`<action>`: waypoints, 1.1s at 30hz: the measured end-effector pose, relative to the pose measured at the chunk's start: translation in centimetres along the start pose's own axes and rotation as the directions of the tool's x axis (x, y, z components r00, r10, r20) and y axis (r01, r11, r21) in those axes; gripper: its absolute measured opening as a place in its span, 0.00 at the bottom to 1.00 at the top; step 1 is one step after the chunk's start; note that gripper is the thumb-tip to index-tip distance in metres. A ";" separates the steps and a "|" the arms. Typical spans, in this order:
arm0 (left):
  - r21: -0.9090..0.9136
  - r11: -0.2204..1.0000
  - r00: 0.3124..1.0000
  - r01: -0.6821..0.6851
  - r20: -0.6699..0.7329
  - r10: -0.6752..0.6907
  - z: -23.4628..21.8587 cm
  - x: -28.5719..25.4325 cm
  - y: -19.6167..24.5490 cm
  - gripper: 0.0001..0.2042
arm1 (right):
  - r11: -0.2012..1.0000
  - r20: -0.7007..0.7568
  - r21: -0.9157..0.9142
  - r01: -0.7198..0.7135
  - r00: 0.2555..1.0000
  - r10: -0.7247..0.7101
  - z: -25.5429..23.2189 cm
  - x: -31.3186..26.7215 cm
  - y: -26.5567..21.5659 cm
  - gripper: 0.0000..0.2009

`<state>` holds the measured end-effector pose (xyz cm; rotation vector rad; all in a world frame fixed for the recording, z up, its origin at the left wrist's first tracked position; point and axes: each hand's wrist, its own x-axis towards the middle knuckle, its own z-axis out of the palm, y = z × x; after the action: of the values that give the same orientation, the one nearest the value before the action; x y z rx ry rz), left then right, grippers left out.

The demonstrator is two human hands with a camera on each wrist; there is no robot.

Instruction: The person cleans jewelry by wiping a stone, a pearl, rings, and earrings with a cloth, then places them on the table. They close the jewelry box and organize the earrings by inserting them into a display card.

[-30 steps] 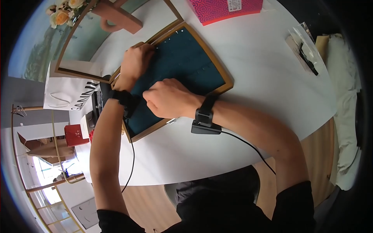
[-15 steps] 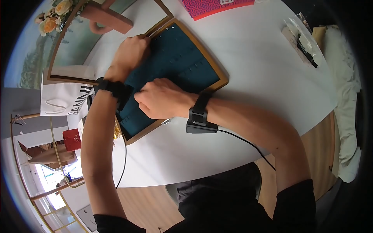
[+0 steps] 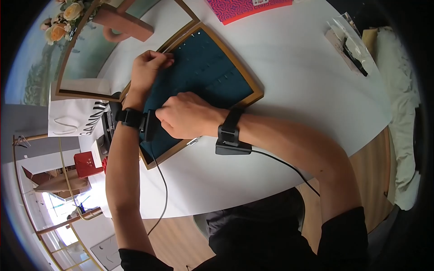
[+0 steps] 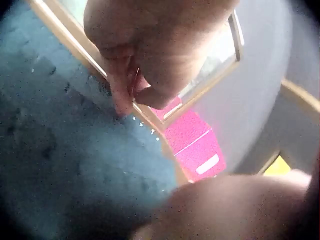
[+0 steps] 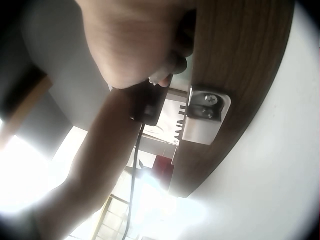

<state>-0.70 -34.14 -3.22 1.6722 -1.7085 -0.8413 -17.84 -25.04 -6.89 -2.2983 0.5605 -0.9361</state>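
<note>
A shallow wooden display case [image 3: 251, 97] lined in teal cloth lies with its glass lid [image 3: 195, 17] raised. Along the lining's far edge runs a row of small pale studs [image 4: 152, 131], which look like earrings. My left hand [image 3: 147, 67] is at that edge, thumb and fingertips pinched together at the row's end. A thin shiny bit, apparently a small earring [image 4: 134, 101], shows at the fingertips. Over the near half of the case my right hand [image 3: 187, 115] is curled, its palm side hidden from above. Small whitish pieces [image 5: 153, 80] peek out by its fingers.
A metal latch [image 5: 206, 107] sits on the case's near side. Behind the lid stand a terracotta-coloured vase [image 3: 124, 25] and flowers [image 3: 58, 31]. A pink patterned box [image 3: 248, 9] is at the back, a clear plastic packet [image 3: 346, 43] at right, and a white paper bag [image 3: 72, 115] at left.
My left hand has turned at the wrist, so its thumb and pinched fingertips now show at the far edge. The right hand stays curled over the case. The head view has shifted slightly.
</note>
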 end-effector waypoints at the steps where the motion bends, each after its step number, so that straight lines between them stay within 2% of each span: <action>1: -0.265 0.961 0.996 0.080 -0.004 -0.084 0.1 -0.3 0.1 0.09 | 1.000 0.017 0.003 -0.008 1.000 0.008 -0.1 0.0 0.0 0.08; 2: -0.512 0.846 0.986 0.149 0.016 -0.164 0.1 -0.4 0.3 0.08 | 1.000 0.016 0.000 -0.008 1.000 0.008 -0.2 0.0 0.0 0.08; 3: -0.512 0.846 0.987 0.148 0.016 -0.163 0.0 -0.4 -0.2 0.08 | 1.000 -0.015 0.023 -0.001 1.000 0.001 -0.2 -0.1 0.0 0.08; 5: -0.755 0.611 0.964 0.240 0.110 -0.243 -0.5 -0.4 -1.3 0.10 | 0.999 -0.049 0.047 0.007 0.999 -0.005 0.0 -0.1 0.0 0.08; 9: -0.767 0.577 0.953 0.281 0.152 -0.261 -1.5 -0.4 -2.4 0.11 | 1.000 0.033 -0.001 -0.008 0.999 0.008 0.1 0.0 0.1 0.08; 11: -0.774 0.522 0.933 0.358 0.314 -0.175 -2.4 0.5 -3.2 0.15 | 1.000 0.053 -0.007 -0.011 0.999 0.011 0.0 0.0 0.1 0.08; 12: -0.774 0.523 0.934 0.356 0.314 -0.171 -2.8 0.9 -3.0 0.15 | 1.000 0.065 -0.014 -0.012 0.998 0.013 0.1 0.0 0.0 0.08; 14: -0.719 0.518 0.860 0.464 0.506 -0.068 -3.5 1.6 -2.6 0.15 | 1.000 0.077 -0.020 -0.015 0.997 0.016 0.1 0.0 0.0 0.08; 15: -0.718 0.517 0.859 0.466 0.508 -0.068 -2.9 1.5 -1.3 0.15 | 1.000 0.069 -0.019 -0.009 0.998 0.010 0.2 0.0 0.0 0.08; 16: -0.458 0.831 0.923 0.317 0.349 -0.159 -1.5 1.2 1.0 0.13 | 1.000 0.060 -0.019 -0.004 0.998 0.005 0.1 -0.1 0.0 0.08; 17: -0.078 0.982 0.974 0.173 0.159 -0.159 -0.4 1.2 2.7 0.11 | 1.000 0.058 -0.025 -0.004 0.998 0.006 0.1 0.0 0.0 0.08; 18: -0.079 0.983 0.975 0.169 0.160 -0.154 0.2 1.7 3.2 0.11 | 1.000 0.065 -0.014 -0.008 0.998 0.009 0.0 -0.1 0.0 0.08; 19: 0.248 0.965 0.987 -0.079 0.153 0.042 0.9 2.2 3.6 0.11 | 1.000 0.075 0.001 -0.014 0.997 0.014 0.0 -0.1 0.0 0.08; 20: 0.539 0.786 0.952 -0.304 0.208 0.225 1.3 2.7 3.7 0.10 | 1.000 0.078 0.001 -0.016 0.997 0.016 0.1 -0.1 0.0 0.08; 21: 0.610 0.634 0.874 -0.475 0.242 0.422 1.6 3.3 3.7 0.10 | 1.000 0.068 0.010 -0.006 0.998 0.005 0.0 -0.2 0.0 0.08; 22: 0.607 0.635 0.872 -0.479 0.248 0.421 1.9 3.7 3.7 0.10 | 1.000 0.054 0.017 0.002 0.999 -0.003 -0.1 -0.3 0.0 0.08; 24: 0.739 0.432 0.811 -0.518 0.262 0.524 2.4 4.6 4.0 0.10 | 1.000 0.073 0.009 -0.004 0.997 0.004 -0.2 -0.2 0.0 0.08; 25: 0.736 0.430 0.807 -0.523 0.267 0.526 2.7 4.7 4.2 0.10 | 1.000 0.098 0.004 -0.004 0.995 0.003 -0.2 -0.2 0.0 0.08; 27: 0.799 0.313 0.795 -0.514 0.306 0.524 3.1 4.7 4.3 0.11 | 1.000 0.099 0.011 -0.016 0.995 0.015 -0.2 -0.2 -0.1 0.09; 28: 0.797 0.312 0.793 -0.518 0.309 0.525 3.3 4.8 4.4 0.11 | 1.000 0.104 0.016 -0.024 0.994 0.022 -0.2 -0.2 -0.1 0.11; 30: 0.837 0.208 0.768 -0.507 0.328 0.550 3.6 4.9 4.6 0.10 | 1.000 0.104 0.009 -0.024 0.994 0.023 -0.3 -0.3 -0.2 0.11; 31: 0.836 0.208 0.767 -0.508 0.330 0.550 3.6 5.0 4.7 0.10 | 1.000 0.106 0.005 -0.021 0.994 0.021 -0.3 -0.3 -0.2 0.11; 33: 0.796 0.035 0.663 -0.604 0.477 0.577 3.3 5.2 4.8 0.10 | 1.000 0.091 0.003 -0.012 0.996 0.012 -0.1 -0.3 -0.1 0.10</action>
<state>-6.42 -39.17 -1.55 1.1196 -2.8628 0.7859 -18.14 -24.82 -6.90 -2.3187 0.5331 -0.8210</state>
